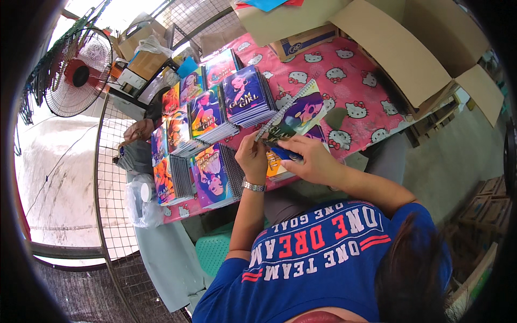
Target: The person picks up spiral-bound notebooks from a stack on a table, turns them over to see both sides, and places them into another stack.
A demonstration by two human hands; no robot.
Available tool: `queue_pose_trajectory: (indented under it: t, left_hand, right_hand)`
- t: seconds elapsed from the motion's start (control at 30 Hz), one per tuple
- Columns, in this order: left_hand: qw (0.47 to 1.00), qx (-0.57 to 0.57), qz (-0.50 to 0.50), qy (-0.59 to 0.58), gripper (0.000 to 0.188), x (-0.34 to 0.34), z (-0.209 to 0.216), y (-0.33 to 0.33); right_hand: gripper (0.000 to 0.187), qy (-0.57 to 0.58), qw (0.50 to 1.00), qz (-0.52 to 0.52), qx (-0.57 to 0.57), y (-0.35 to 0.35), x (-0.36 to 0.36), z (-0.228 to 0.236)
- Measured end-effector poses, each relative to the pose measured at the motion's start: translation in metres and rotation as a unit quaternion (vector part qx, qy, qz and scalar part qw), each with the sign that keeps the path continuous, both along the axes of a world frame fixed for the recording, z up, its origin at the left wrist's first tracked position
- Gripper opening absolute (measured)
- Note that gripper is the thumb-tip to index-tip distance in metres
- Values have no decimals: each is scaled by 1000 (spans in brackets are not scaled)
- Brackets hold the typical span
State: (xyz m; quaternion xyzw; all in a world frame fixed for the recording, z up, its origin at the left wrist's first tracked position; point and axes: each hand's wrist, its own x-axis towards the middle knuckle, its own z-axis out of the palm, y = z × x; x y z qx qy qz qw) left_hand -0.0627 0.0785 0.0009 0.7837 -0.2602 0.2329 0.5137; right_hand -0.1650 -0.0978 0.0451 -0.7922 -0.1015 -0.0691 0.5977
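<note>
A spiral-bound notebook [306, 114] with a green and purple illustrated cover stands tilted above the table in front of me. My left hand [252, 157] is closed on its lower left end, by the wire spiral. My right hand [311, 157] holds its lower edge with bent fingers, the thumb side toward the spiral. Below the hands, partly covered by them, lie more notebooks [276, 168] with orange and purple covers. Left of my hands, stacks of similar spiral notebooks stand in rows, among them a purple-covered stack [246, 92] and a nearer one [211, 177].
A pink patterned cloth [353, 81] covers the table. Large open cardboard boxes [401, 51] stand at its far right. At the far left are a fan [79, 75] and a wire-mesh wall [116, 177]. A green stool [212, 248] is beside me.
</note>
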Motion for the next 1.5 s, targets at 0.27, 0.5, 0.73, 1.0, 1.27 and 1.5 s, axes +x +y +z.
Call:
queue_pose_trajectory:
  t: [0.27, 0.5, 0.73, 1.0, 1.27, 1.5]
  left_hand:
    - [972, -149, 135, 125, 20, -10, 3, 81]
    - [893, -262, 280, 235, 25, -47, -9, 214]
    - [891, -85, 413, 171, 28, -47, -51, 234]
    - [882, -62, 422, 198, 29, -46, -56, 242]
    - [958, 109, 264, -27, 23, 11, 4, 99]
    - [920, 347, -114, 140, 30, 52, -29, -71]
  right_hand:
    - [53, -33, 997, -64, -37, -52, -11, -17]
    - [52, 13, 944, -122, -306, -161, -31, -134]
    - [27, 35, 936, -284, -206, -233, 32, -110]
    - [41, 184, 673, -391, -600, -324, 74, -165]
    - [38, -64, 707, -519, -476, -350, 90, -163]
    - [33, -55, 875, -267, -401, -287, 70, -80]
